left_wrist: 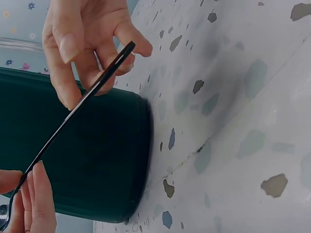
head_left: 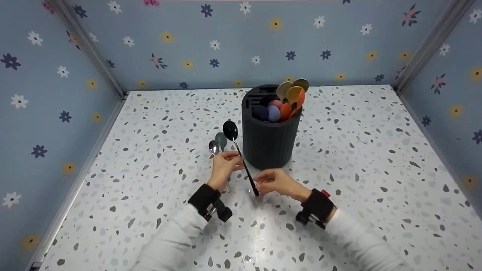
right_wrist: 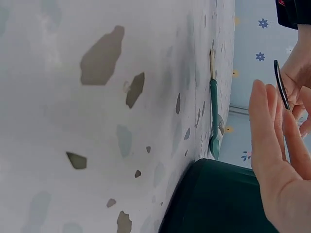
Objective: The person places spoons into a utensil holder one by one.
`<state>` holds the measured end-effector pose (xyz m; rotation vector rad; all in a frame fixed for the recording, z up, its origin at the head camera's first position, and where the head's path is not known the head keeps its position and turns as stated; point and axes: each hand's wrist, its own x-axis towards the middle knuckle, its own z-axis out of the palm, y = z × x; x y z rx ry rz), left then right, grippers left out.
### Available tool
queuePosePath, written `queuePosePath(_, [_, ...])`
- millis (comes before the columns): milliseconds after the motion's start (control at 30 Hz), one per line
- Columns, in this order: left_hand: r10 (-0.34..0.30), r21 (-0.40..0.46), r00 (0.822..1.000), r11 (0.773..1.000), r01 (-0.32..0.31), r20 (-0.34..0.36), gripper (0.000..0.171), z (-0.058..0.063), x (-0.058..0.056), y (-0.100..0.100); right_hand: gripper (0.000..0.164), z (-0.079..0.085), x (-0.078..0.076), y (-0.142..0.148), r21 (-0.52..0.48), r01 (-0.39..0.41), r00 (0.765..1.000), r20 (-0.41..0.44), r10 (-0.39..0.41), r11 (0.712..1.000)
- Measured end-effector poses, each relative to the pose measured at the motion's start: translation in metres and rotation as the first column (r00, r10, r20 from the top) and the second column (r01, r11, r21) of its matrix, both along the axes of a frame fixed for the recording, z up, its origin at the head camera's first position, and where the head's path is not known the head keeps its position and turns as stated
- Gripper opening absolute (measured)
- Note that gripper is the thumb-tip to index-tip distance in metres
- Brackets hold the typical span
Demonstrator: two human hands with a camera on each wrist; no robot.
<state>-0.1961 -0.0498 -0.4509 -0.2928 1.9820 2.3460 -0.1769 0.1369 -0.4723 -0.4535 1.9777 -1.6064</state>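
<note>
My left hand (head_left: 224, 168) pinches a long black spoon (head_left: 246, 171) by its thin handle, below the bowl. The spoon slants over the table, its bowl (head_left: 230, 130) up and away from me. My right hand (head_left: 276, 183) is beside the handle's lower end, with fingers loosely extended. In the left wrist view those right fingers (left_wrist: 92, 53) lie behind the handle; contact cannot be told. Past my left hand lie a green spoon (head_left: 221, 139) and a silver spoon (head_left: 214, 147), their handles partly hidden by that hand. A dark ribbed utensil holder (head_left: 268, 146) stands upright just beyond both hands.
Several spoons, including an orange spoon (head_left: 285, 111) and a light blue spoon (head_left: 274, 113), stand bowl-up in the holder, beside its slotted top section (head_left: 260, 96). The speckled white table (head_left: 357, 158) is bounded by flowered panels (head_left: 241, 41) at the back and sides.
</note>
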Motion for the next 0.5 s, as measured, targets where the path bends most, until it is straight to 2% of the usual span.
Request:
queuePosePath(200, [-0.016, 0.009, 1.0, 1.0, 0.016, -0.01, 0.025, 0.009, 0.003, 0.006, 0.03, 0.005, 0.001, -0.001, 0.001, 0.027, 0.999, -0.042, -0.027, 1.0])
queuePosePath(500, [-0.021, 0.018, 0.995, 1.0, 0.023, -0.093, 0.024, 0.027, 0.006, 0.012, 0.029, 0.02, 0.0, -0.001, 0.001, 0.029, 0.996, -0.08, -0.029, 1.0])
